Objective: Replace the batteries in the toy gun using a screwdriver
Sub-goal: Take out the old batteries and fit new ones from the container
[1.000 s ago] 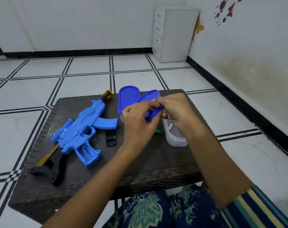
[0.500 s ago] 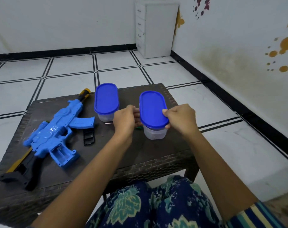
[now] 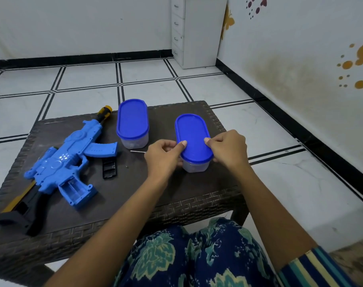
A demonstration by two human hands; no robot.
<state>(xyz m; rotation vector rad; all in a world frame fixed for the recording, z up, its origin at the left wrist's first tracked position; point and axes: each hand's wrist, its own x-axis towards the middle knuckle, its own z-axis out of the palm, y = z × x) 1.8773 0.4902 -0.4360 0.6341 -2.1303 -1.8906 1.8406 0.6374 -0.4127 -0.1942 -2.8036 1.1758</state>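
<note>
A blue toy gun lies on the left of the dark woven table, its grip's battery compartment open. The black battery cover and a tiny screw lie beside it. A thin screwdriver shaft shows left of my left hand; its handle is hidden. My left hand and my right hand grip a clear container with a blue lid, thumbs pressing on the lid.
A second clear container with a blue lid stands behind, toward the table's middle. White drawers stand in the far corner. The wall runs along the right, tiled floor all around.
A second ago both hands held the blue lid tilted above the open container. Now the lid sits flat on it and my thumbs press it down.
</note>
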